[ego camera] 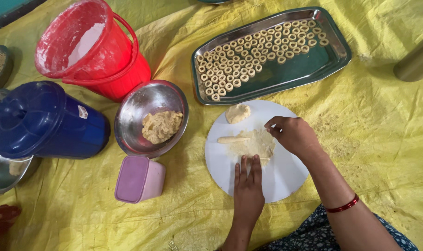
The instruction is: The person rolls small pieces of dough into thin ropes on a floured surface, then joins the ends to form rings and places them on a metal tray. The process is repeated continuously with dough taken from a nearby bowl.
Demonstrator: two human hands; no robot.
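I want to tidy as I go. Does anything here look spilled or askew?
Mostly tidy. Loose crumbs are scattered on the white round board by the left hand and right hand. The red bucket leans tilted, its inside dusted with flour. The dough rings sit in neat rows on the steel tray.

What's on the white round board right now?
A dough lump, a rolled dough strip, flour-like crumbs. The left hand covers another piece; little shows.
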